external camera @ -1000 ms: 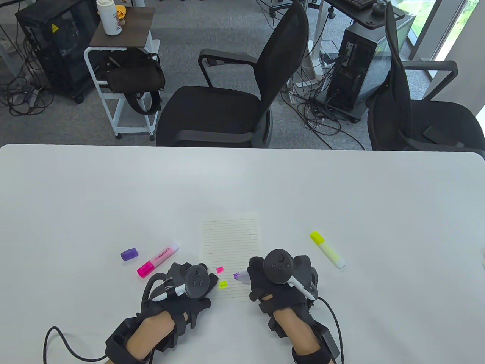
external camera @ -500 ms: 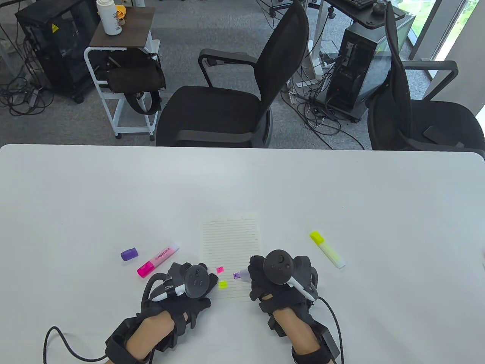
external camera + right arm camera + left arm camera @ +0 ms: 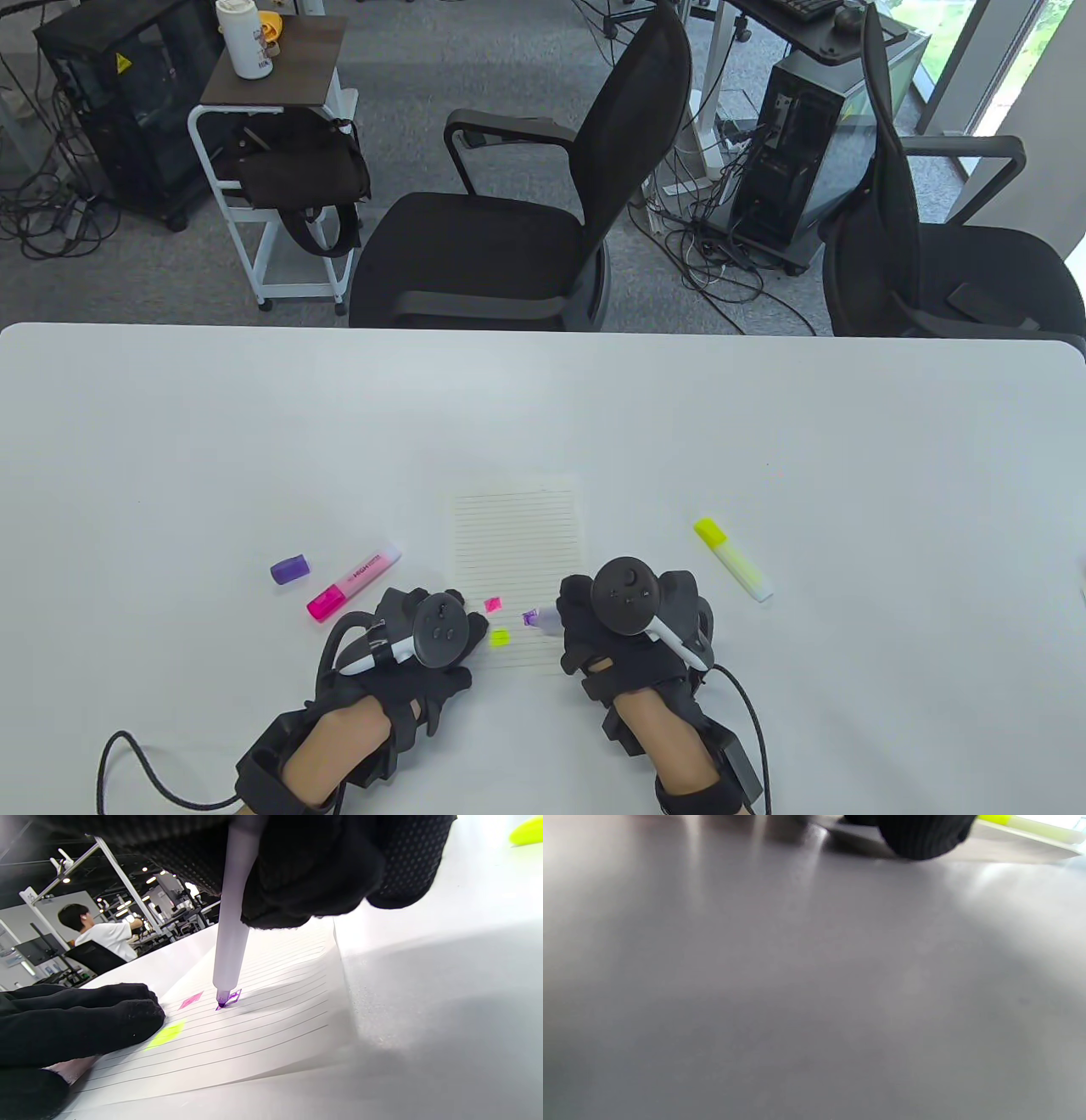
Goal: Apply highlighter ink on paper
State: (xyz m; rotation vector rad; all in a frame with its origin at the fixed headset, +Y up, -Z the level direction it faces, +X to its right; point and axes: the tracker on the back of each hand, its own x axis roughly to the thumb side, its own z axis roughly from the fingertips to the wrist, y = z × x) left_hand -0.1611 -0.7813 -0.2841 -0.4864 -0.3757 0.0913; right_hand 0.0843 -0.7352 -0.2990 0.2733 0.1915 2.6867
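Note:
A lined paper (image 3: 517, 543) lies on the white table (image 3: 543, 407) and shows again in the right wrist view (image 3: 263, 1018). My right hand (image 3: 628, 628) grips a purple highlighter (image 3: 231, 925) with its tip on the paper, on a small purple mark (image 3: 229, 999), also in the table view (image 3: 531, 617). A pink mark (image 3: 492, 604) and a yellow mark (image 3: 499, 636) sit to the left of it. My left hand (image 3: 424, 637) rests flat on the paper's near left corner, with its fingers (image 3: 85, 1018) in the right wrist view.
A purple cap (image 3: 289, 568) and a capped pink highlighter (image 3: 354, 581) lie left of the paper. A capped yellow highlighter (image 3: 733, 559) lies to the right, also in the left wrist view (image 3: 1026, 822). Two black office chairs (image 3: 526, 204) stand beyond the table's far edge.
The purple highlighter tip shifted very slightly on the paper. The left hand has not moved.

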